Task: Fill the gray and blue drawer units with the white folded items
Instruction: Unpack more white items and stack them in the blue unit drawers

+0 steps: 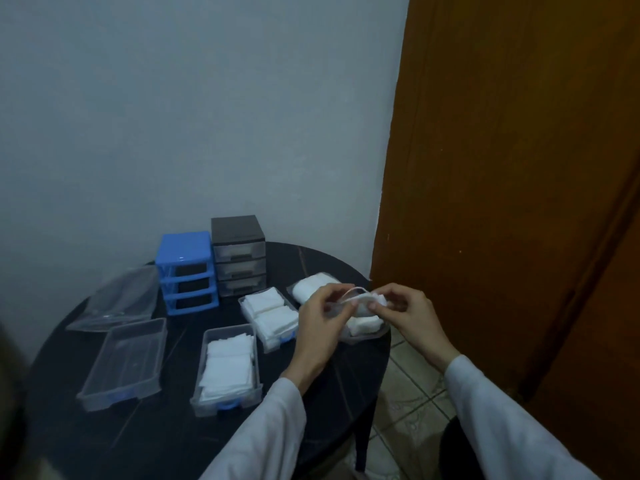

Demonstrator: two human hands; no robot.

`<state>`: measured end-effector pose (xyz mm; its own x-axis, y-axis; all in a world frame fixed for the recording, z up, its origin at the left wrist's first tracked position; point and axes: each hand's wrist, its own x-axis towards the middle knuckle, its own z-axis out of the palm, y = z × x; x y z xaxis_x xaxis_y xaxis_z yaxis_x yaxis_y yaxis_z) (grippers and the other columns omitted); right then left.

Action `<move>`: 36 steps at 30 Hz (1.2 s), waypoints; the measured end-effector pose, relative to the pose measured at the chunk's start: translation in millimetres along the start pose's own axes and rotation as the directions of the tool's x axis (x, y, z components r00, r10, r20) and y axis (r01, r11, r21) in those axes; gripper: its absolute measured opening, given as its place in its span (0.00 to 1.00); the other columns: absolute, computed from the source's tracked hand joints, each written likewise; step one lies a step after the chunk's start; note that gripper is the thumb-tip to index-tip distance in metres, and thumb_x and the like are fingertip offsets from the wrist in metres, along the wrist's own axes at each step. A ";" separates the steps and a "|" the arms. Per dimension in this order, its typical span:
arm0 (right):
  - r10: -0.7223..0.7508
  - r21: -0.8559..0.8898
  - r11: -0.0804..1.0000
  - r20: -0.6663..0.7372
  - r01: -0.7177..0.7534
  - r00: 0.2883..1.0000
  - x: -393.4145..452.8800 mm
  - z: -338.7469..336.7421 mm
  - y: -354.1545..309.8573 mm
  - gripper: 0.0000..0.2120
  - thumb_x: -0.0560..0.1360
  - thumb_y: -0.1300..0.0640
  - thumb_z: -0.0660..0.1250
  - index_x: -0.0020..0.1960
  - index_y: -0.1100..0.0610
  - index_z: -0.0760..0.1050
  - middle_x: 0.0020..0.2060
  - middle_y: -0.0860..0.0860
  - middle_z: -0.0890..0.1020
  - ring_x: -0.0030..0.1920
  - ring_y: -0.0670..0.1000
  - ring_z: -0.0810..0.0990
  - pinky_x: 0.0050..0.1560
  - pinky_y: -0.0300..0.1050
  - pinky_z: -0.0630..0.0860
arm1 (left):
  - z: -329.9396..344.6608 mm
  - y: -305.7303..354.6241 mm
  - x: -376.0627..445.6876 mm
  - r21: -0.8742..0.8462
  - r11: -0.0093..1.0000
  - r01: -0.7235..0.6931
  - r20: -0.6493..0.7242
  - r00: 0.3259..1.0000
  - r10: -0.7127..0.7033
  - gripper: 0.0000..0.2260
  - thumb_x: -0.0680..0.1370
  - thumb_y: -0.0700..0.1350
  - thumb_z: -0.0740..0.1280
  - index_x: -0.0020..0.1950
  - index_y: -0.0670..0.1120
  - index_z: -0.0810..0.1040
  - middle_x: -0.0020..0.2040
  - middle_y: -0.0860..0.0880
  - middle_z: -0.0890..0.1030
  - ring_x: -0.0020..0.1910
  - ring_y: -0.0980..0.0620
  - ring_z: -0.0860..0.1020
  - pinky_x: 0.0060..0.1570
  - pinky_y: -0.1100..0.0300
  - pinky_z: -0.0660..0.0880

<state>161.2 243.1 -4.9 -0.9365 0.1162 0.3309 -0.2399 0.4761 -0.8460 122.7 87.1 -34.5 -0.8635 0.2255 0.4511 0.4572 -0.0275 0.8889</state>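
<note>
A blue drawer unit (187,271) with its three slots empty stands at the back of the round black table (166,441). Beside it on the right is a gray drawer unit (239,256) with three clear drawers pushed in. Two clear drawers lie out on the table holding white folded items: one in front (227,370) and one further back (270,315). My left hand (320,322) and my right hand (401,311) together pinch a white folded item (363,299) above a clear pack of more items (363,327).
An empty clear drawer (121,365) lies at the front left, with a flat clear plastic bag (117,299) behind it. Another pack of white items (308,287) sits behind my hands. A brown wooden door (512,202) rises on the right, tiled floor (408,393) below it.
</note>
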 end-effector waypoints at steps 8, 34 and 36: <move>0.009 0.087 0.996 0.015 -0.011 1.000 5.2 35.8 -23.3 0.14 0.72 0.61 0.70 0.56 0.55 0.75 0.53 0.49 0.78 0.52 0.45 0.78 0.45 0.35 0.76 | -40.3 15.1 -6.1 0.094 0.996 0.005 -0.080 0.997 0.003 0.04 0.76 0.42 0.67 0.47 0.43 0.80 0.45 0.50 0.81 0.46 0.57 0.79 0.45 0.68 0.75; -0.169 0.141 0.977 0.075 0.157 0.983 3.6 54.5 -20.0 0.07 0.71 0.64 0.70 0.43 0.52 0.79 0.43 0.47 0.83 0.51 0.45 0.79 0.57 0.44 0.74 | -74.2 19.4 -22.5 -0.057 0.998 -0.022 0.067 0.997 0.026 0.11 0.75 0.28 0.59 0.54 0.38 0.75 0.54 0.47 0.81 0.56 0.55 0.79 0.52 0.65 0.75; -0.176 0.127 0.978 0.089 0.164 0.980 3.5 54.1 -19.4 0.07 0.71 0.63 0.69 0.44 0.52 0.79 0.44 0.47 0.83 0.50 0.44 0.79 0.57 0.42 0.74 | -74.2 19.2 -21.0 -0.019 0.999 -0.034 0.071 0.997 0.035 0.10 0.77 0.32 0.62 0.56 0.41 0.76 0.54 0.50 0.81 0.56 0.55 0.79 0.53 0.64 0.75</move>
<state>148.7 187.1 -10.0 -0.8986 -0.0480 0.4362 -0.4211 0.3743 -0.8262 133.8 9.5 -21.0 -0.8294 0.2933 0.4754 0.4821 -0.0539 0.8745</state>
